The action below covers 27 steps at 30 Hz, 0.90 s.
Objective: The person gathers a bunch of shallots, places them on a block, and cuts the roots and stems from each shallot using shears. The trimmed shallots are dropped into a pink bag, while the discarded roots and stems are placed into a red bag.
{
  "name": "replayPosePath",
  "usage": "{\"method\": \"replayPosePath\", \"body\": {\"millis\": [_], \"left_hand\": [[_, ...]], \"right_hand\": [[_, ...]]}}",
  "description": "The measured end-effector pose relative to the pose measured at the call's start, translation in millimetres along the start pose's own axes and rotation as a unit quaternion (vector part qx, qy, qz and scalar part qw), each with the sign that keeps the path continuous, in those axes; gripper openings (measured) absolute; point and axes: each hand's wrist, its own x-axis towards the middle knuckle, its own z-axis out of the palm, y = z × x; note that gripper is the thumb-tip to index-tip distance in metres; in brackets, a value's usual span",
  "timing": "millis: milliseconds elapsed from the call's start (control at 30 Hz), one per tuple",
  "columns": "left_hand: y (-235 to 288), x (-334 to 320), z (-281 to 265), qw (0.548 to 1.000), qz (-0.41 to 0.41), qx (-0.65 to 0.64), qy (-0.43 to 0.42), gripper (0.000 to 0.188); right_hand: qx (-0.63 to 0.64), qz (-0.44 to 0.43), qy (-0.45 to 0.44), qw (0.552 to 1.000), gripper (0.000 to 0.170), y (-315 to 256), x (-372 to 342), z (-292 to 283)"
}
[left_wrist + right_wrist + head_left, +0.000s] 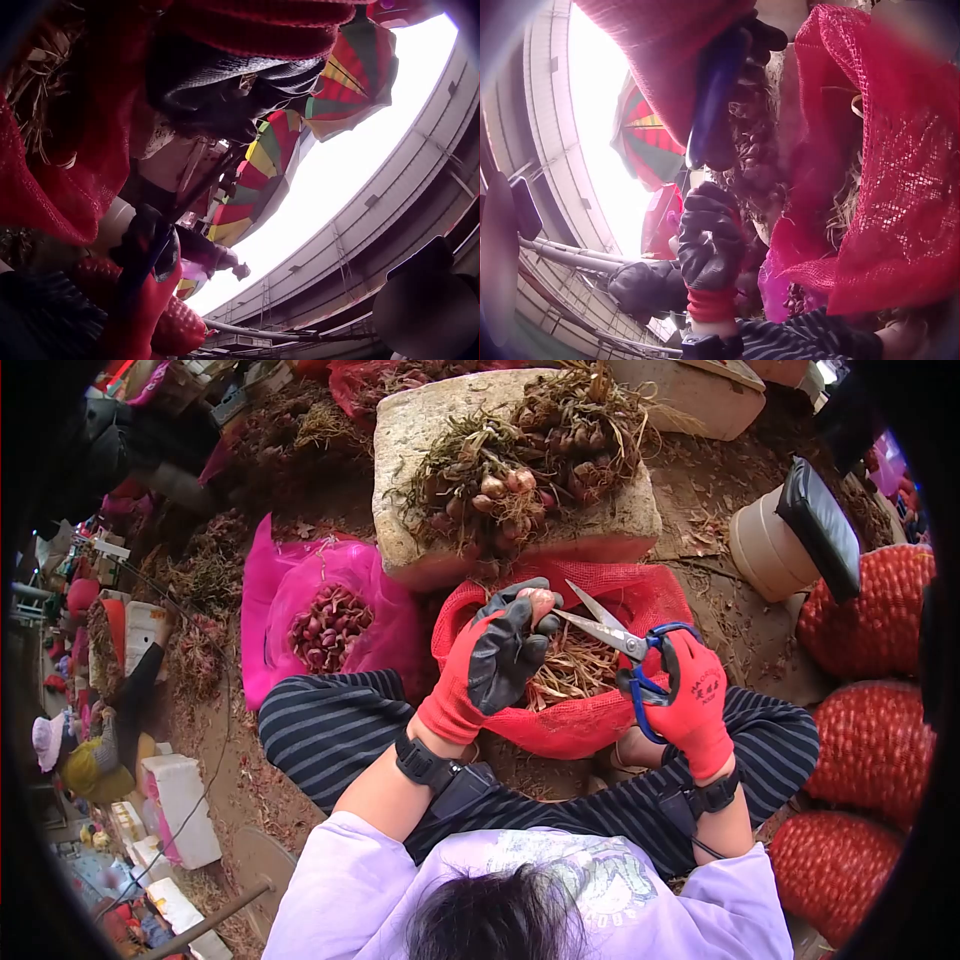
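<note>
The left hand point(505, 650), in a red and black glove, grips a pale pinkish bulb point(538, 603) with its fingers curled round it. Blue-handled scissors point(630, 645) are held in the gloved right hand point(690, 695), their blades apart and pointing at the bulb. Both hands are above a red mesh bag point(570, 735) with dry stalks point(575, 665) in it. In the right wrist view, the left hand point(711, 240) is a closed dark glove, and a blue scissor handle point(716, 97) shows by the right hand.
A pale block point(420, 480) bearing bunches of bulbs point(500, 495) stands beyond the red bag. To the left lies a pink mesh bag point(265, 610) with loose bulbs point(330, 628). A white bucket point(760, 545) and several full red sacks point(870, 750) are at the right.
</note>
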Motion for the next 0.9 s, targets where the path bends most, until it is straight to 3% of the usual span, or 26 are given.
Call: {"method": "replayPosePath", "body": {"millis": [233,433,533,633,733,867,900], "left_hand": [[-4,-2,-6,0.999,0.013,0.029,-0.038,0.028],[-1,-2,4,0.998,0.021,0.063,-0.010,0.029],[-7,4,-5,0.988,0.091,0.107,-0.062,0.028],[-6,2,0,0.985,0.093,0.137,-0.039,0.028],[-6,-6,10,0.979,0.032,0.203,0.007,0.030],[-6,-4,7,0.989,-0.018,0.144,-0.006,0.031],[-7,-3,3,0.993,0.004,0.119,-0.016,0.030]], "right_hand": [[-0.004,0.004,0.000,1.000,0.043,0,0,3],[0.001,0.020,-0.009,1.000,0.045,2,-2,3],[-0.001,0.019,-0.010,1.000,0.045,2,-2,3],[-0.007,0.016,-0.003,1.000,0.045,2,-2,3],[-0.006,0.021,0.007,1.000,0.044,4,-1,4],[-0.005,0.041,0.001,0.999,0.044,6,0,-1],[-0.003,0.044,-0.004,0.999,0.044,6,0,-2]]}}
